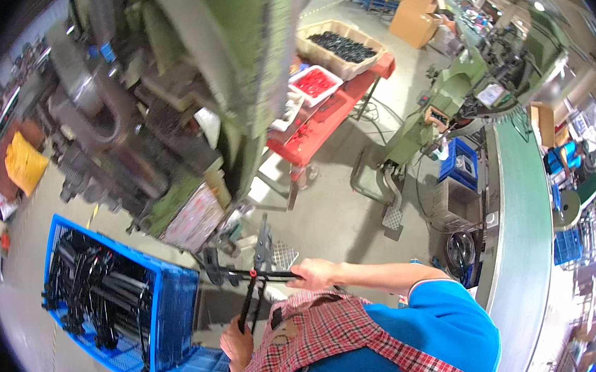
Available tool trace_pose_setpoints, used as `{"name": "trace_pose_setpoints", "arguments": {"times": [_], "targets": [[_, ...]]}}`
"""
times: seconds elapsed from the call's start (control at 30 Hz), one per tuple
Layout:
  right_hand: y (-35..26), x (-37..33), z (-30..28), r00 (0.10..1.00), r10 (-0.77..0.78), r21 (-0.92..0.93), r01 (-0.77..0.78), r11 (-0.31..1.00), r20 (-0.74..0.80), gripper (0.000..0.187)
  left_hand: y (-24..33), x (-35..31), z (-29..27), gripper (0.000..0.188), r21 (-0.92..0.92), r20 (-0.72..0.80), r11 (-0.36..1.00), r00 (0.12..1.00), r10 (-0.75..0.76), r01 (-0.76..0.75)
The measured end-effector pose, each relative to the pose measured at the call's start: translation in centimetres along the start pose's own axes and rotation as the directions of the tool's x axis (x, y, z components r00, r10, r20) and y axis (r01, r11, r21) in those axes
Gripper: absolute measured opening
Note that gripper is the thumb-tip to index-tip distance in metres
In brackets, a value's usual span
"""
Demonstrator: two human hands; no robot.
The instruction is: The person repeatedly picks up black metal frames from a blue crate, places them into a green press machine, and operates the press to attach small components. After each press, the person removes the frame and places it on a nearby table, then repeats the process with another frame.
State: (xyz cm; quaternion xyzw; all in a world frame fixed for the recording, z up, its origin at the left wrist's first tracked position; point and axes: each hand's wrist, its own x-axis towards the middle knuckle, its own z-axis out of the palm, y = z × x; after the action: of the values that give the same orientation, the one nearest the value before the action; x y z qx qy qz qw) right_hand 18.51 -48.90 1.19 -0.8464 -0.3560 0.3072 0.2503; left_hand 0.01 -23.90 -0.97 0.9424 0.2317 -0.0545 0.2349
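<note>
In front of my checked apron I hold a black frame of thin bars [250, 298] that meet at a small red piece. My right hand [313, 275] is closed round the right end of its crosswise bar. Lower down, my left hand [237, 344] closes on the bars that slant down from the red joint. The far end of the crosswise bar lies against grey metal fittings [264, 249] at the foot of a large green machine [194, 216]. I cannot make out whether it is seated in them. My fingertips are partly hidden.
At left, a blue crate [175, 324] holds many black bar parts. Ahead, a red bench [321, 124] carries a white tray [333, 91] of red pieces and a beige tub [303, 44] of black pieces. Another green machine [407, 134] and a long green-topped table [525, 187] stand at right.
</note>
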Motion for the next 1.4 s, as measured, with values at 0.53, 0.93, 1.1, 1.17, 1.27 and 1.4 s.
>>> {"name": "trace_pose_setpoints", "arguments": {"times": [0.53, 0.93, 1.1, 1.17, 1.27, 1.4], "targets": [[10.8, -33.8, -11.9, 0.262, -0.183, -0.263, -0.313, 0.912, -0.948, 0.054, 29.4, 4.1, 7.9, 0.033, -0.934, 0.354, 0.206, 0.815, 0.459, 0.29], [24.8, -40.8, -20.2, 0.398, 0.051, -0.169, -0.496, 0.852, -0.916, 0.079, 38.8, 3.8, 32.2, 0.036, -0.572, 0.687, 0.304, 0.243, 0.685, 0.762], [33.4, -37.5, -22.7, 0.397, 0.146, -0.017, -0.378, 0.926, -0.906, 0.053, 47.1, 8.2, 38.9, 0.051, -0.379, 0.886, 0.896, 0.19, 0.424, -0.233], [38.2, -35.2, -21.7, 0.411, 0.178, -0.059, -0.501, 0.863, -0.894, 0.045, 54.4, 8.5, 38.2, 0.052, -0.543, 0.772, 0.66, 0.0, 0.635, -0.518], [44.2, -32.0, -20.8, 0.474, 0.298, -0.112, -0.662, 0.741, -0.829, 0.039, 66.7, 9.7, 26.4, 0.033, -0.811, 0.433, 0.331, -0.115, 0.894, -0.482], [46.5, -30.8, -23.9, 0.577, 0.363, -0.266, -0.732, 0.627, -0.732, 0.037, 77.6, 19.5, 25.6, 0.061, -0.423, 0.187, -0.01, -0.099, 0.977, -0.906]]}}
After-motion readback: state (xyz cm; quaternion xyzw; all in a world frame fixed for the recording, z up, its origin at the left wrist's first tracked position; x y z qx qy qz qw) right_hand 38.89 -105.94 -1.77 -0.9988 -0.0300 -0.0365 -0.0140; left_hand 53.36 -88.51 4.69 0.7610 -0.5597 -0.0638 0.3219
